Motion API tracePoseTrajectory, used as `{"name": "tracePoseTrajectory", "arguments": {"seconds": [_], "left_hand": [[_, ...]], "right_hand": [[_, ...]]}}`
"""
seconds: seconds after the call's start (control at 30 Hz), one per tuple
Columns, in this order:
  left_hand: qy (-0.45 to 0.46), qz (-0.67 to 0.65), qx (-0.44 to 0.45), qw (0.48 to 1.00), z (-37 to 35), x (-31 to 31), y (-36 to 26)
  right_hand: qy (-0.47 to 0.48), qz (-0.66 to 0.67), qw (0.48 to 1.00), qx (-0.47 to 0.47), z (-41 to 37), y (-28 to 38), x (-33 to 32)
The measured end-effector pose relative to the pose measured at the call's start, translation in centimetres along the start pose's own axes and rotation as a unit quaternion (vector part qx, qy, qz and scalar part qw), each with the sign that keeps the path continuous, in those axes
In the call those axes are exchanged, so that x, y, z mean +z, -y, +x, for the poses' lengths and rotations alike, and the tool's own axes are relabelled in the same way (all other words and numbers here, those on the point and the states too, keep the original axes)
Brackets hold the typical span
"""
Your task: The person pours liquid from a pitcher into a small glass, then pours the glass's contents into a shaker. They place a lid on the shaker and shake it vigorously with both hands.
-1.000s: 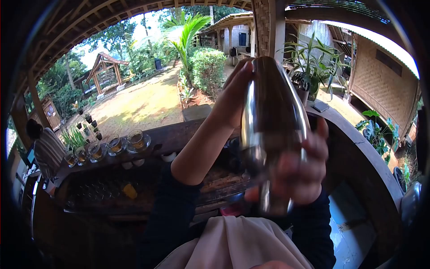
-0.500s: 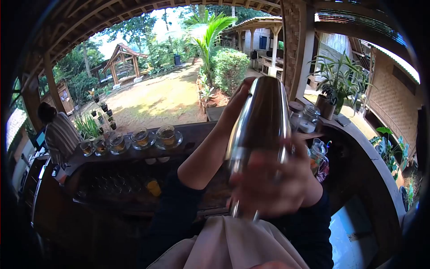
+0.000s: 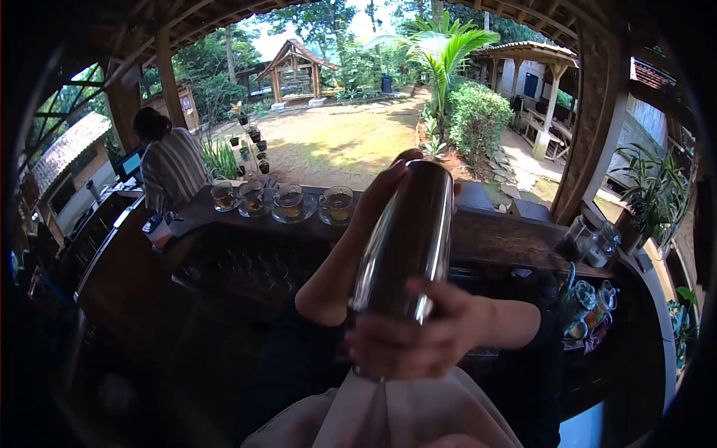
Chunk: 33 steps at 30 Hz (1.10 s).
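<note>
A shiny metal cocktail shaker (image 3: 403, 246) is held in front of my chest, tilted with its flat end up and away from me. My left hand (image 3: 385, 187) is closed around the far upper end, its palm mostly hidden behind the metal. Around the lower end wraps my right hand (image 3: 414, 336), fingers closed and slightly blurred. Beyond the shaker, several glass cups of amber drink (image 3: 290, 201) stand on saucers along the dark wooden counter (image 3: 500, 243).
A person in a striped shirt (image 3: 175, 164) stands at the far left by a screen (image 3: 131, 165). Glass jars (image 3: 597, 239) sit on the counter at right, with glass pitchers (image 3: 586, 299) lower down. Rows of glasses (image 3: 258, 269) stand below the counter at left.
My view has swung to the left, so the counter and garden sit further right in it. The shaker has tipped and dropped a little, still in both hands.
</note>
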<state>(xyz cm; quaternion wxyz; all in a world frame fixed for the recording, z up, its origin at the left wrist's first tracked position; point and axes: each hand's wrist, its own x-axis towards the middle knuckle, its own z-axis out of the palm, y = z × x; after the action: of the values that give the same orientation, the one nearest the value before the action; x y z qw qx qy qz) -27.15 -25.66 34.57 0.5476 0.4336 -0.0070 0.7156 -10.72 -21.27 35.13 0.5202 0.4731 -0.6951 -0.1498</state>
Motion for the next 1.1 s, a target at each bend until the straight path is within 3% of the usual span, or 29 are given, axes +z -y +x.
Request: {"name": "tracePoseTrajectory", "arguments": {"seconds": [0.03,0.07,0.1,0.13,0.17,0.2,0.23,0.3,0.33,0.37,0.4,0.43,0.53,0.57,0.6,0.63,0.67,0.7,0.73,0.77,0.83,0.87,0.9,0.93,0.97,1.0,1.03,1.07,1.1], "left_hand": [[0.076,0.086,0.146,0.983,-0.9,1.1,0.5],[0.293,0.209,0.114,0.926,-0.6,-1.3,-2.0],[0.289,0.216,0.116,0.926,-1.3,-2.2,-3.0],[0.168,0.192,0.12,0.96,-2.2,-3.2,-3.7],[0.043,0.162,0.124,0.978,-3.2,-3.9,-4.3],[-0.058,-0.041,-0.027,0.997,-4.1,-4.8,-5.5],[-0.152,-0.147,-0.057,0.976,-4.6,-7.9,-6.5],[-0.293,0.032,0.127,0.947,-4.1,-11.5,-6.5],[-0.292,0.032,0.13,0.947,-4.9,-12.1,-6.8],[-0.225,-0.046,0.119,0.966,-5.6,-11.7,-7.2],[-0.157,-0.125,0.104,0.974,-6.4,-11.4,-7.7],[-0.026,-0.234,-0.034,0.971,-7.8,-10.0,-8.5],[-0.106,-0.067,0.004,0.992,-7.7,-2.3,-8.3],[0.069,0.049,0.133,0.987,-7.6,-3.1,-7.3],[0.24,0.161,0.255,0.923,-7.5,-3.6,-7.0],[0.24,0.163,0.256,0.922,-8.0,-3.9,-7.7],[0.065,0.04,0.16,0.984,-8.7,-3.9,-8.9],[-0.116,-0.087,0.056,0.988,-9.1,-4.2,-9.8],[-0.017,-0.151,-0.013,0.988,-9.1,-8.6,-11.1],[-0.217,-0.124,0.034,0.968,-9.4,-13.3,-11.0],[-0.318,-0.086,0.169,0.929,-6.9,-10.1,-9.8],[-0.306,-0.067,0.176,0.933,-7.0,-11.3,-9.4],[-0.3,-0.061,0.17,0.937,-7.0,-9.8,-9.9],[-0.191,-0.108,0.067,0.973,-7.7,-8.2,-10.4],[-0.078,-0.156,-0.036,0.984,-8.0,-5.7,-10.6],[-0.131,-0.237,-0.02,0.963,-7.6,-2.6,-10.7],[-0.053,-0.124,-0.014,0.991,-7.4,-1.9,-10.0],[0.072,0.022,0.134,0.988,-6.5,-2.2,-8.8],[0.191,0.166,0.276,0.927,-5.8,-2.7,-8.0]], "right_hand": [[-0.069,-0.015,0.993,-0.093,0.3,0.9,1.1],[-0.075,-0.011,0.992,-0.097,0.5,0.2,2.2],[-0.141,0.002,0.98,-0.143,0.7,-0.6,3.4],[-0.205,0.015,0.961,-0.185,0.8,-1.4,4.6],[-0.163,0.055,0.978,-0.116,0.5,-2.8,5.7],[-0.078,0.09,0.993,-0.012,0.0,-4.5,6.4],[-0.036,0.101,0.989,0.105,-0.6,-6.4,8.2],[-0.068,0.256,0.84,0.474,-1.1,-7.7,11.9],[-0.074,0.254,0.844,0.467,-1.2,-7.6,12.1],[-0.084,0.247,0.851,0.455,-0.9,-7.7,12.0],[-0.055,0.185,0.916,0.352,0.6,-7.1,10.7],[-0.023,0.124,0.961,0.247,2.4,-5.6,8.9],[-0.133,0.108,0.983,-0.057,4.7,-1.1,7.8],[-0.203,0.081,0.96,-0.176,4.6,-0.9,8.7],[-0.203,0.081,0.959,-0.179,4.3,-1.2,10.0],[-0.251,0.077,0.955,-0.142,3.8,-1.7,11.5],[-0.298,0.075,0.946,-0.102,3.8,-2.3,12.4],[-0.203,0.118,0.972,-0.013,3.4,-4.3,12.1],[-0.132,0.134,0.977,0.105,2.8,-6.5,13.3],[-0.058,0.147,0.962,0.221,2.0,-7.8,15.0],[-0.111,0.308,0.778,0.535,2.2,-7.9,17.3],[-0.116,0.304,0.78,0.534,2.9,-7.9,16.6],[-0.071,0.231,0.876,0.418,4.0,-7.5,15.0],[-0.019,0.152,0.943,0.296,4.9,-6.4,13.3],[0.008,0.122,0.97,0.21,5.7,-4.6,11.8],[-0.056,0.062,0.99,0.115,6.1,-2.6,12.0],[-0.125,-0.008,0.992,0.025,6.4,-1.0,12.3],[-0.16,-0.011,0.98,-0.117,5.6,-0.5,11.9],[-0.158,-0.014,0.98,-0.119,5.1,-0.8,12.6]]}}
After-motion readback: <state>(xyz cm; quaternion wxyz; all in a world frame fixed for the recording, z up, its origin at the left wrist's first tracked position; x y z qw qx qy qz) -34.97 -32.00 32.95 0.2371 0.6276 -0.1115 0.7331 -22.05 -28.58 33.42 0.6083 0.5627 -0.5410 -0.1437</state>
